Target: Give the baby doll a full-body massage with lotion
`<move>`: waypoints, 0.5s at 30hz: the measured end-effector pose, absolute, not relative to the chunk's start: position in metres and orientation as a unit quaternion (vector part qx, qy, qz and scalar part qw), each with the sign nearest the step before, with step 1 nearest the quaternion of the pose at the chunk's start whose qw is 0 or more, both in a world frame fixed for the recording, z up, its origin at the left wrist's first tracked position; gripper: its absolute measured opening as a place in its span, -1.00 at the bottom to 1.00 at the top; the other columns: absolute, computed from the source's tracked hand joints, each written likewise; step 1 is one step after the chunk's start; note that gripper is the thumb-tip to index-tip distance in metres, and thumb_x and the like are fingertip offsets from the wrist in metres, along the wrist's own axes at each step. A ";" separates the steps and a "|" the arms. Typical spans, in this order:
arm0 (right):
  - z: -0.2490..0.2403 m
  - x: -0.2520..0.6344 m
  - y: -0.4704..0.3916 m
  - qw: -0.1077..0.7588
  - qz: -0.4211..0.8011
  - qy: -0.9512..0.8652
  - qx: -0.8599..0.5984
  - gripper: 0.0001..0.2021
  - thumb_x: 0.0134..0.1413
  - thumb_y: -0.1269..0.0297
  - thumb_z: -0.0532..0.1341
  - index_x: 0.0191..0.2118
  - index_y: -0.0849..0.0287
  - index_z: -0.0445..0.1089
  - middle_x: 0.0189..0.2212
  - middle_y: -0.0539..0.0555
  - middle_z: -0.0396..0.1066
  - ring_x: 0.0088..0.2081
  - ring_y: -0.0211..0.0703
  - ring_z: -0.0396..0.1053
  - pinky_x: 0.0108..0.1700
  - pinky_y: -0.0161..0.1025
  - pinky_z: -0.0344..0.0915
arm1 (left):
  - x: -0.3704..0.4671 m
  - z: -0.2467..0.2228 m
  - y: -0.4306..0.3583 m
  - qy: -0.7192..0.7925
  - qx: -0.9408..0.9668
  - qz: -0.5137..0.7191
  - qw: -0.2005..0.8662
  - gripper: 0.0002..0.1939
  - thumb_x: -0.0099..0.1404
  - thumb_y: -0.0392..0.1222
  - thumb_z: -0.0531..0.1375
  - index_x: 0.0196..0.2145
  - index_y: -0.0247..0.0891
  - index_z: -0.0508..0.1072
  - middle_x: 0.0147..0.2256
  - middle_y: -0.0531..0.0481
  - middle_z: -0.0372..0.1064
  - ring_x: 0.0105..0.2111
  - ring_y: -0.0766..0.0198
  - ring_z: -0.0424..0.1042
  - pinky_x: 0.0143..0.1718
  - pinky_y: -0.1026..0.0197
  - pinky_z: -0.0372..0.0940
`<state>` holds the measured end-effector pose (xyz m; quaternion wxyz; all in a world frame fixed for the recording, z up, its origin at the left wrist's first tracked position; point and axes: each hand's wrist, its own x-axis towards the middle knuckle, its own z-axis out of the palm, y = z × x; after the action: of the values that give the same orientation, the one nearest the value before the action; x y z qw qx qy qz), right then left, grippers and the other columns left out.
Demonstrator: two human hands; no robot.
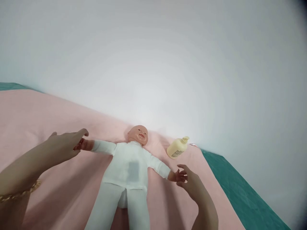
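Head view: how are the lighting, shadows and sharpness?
Head view: soft glow mid-frame on the wall, dark corners at right; long soft shadows on the pink cloth; slight shine on the doll's head; print on the bottle too small and soft to read.

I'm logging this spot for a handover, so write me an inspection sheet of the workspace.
Surface: pink cloth over a green sheet, which shows at the edges.
Job's things: doll lying face up in white clothes, arms spread, a grey patch on its top.
Clutter: pale yellow bottle on the cloth beside the doll; behind it a small item, too small to identify.
Grippers: bare left hand and right hand, each at one of the doll's hands; firmness of grip cannot be told. Gold-coloured bracelet on the left wrist.
Cables: nothing seen.
Surroundings: plain pale wall behind.
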<state>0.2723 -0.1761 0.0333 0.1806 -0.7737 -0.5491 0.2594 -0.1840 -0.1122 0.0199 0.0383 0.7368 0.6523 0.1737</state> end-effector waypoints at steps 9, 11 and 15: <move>0.060 0.225 -0.191 0.292 0.104 -0.638 -0.705 -0.54 0.16 0.27 0.11 0.19 -0.10 0.19 0.01 0.02 0.45 0.00 -0.09 0.45 -0.01 -0.12 0.38 | -0.149 0.047 -0.129 0.601 0.764 0.232 0.043 -0.35 0.31 0.06 0.00 0.32 -0.07 0.04 -0.10 -0.06 0.53 -0.29 0.00 0.54 -0.27 0.05 0.34; 0.060 0.211 -0.191 0.307 0.103 -0.671 -0.668 -0.57 0.21 0.27 0.09 0.19 -0.10 0.20 0.04 0.02 0.43 0.04 -0.11 0.42 0.00 -0.15 0.38 | -0.135 0.041 -0.129 0.566 0.775 0.273 0.067 -0.37 0.33 0.07 0.02 0.32 0.00 0.04 -0.04 -0.03 0.52 -0.21 0.02 0.55 -0.27 0.10 0.37; 0.059 0.188 -0.189 0.299 0.135 -0.728 -0.602 -0.62 0.22 0.33 0.11 0.14 -0.03 0.28 0.00 0.05 0.44 0.01 -0.14 0.43 -0.01 -0.21 0.38 | -0.103 0.025 -0.126 0.428 0.826 0.351 0.101 -0.52 0.36 -0.08 0.06 0.22 -0.01 0.17 0.03 0.00 0.46 -0.13 0.17 0.54 -0.21 0.22 0.40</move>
<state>0.1877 -0.1895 0.0594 0.2990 -0.6019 -0.7281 0.1349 -0.1031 -0.1264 0.0252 0.1006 0.8264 0.4284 0.3513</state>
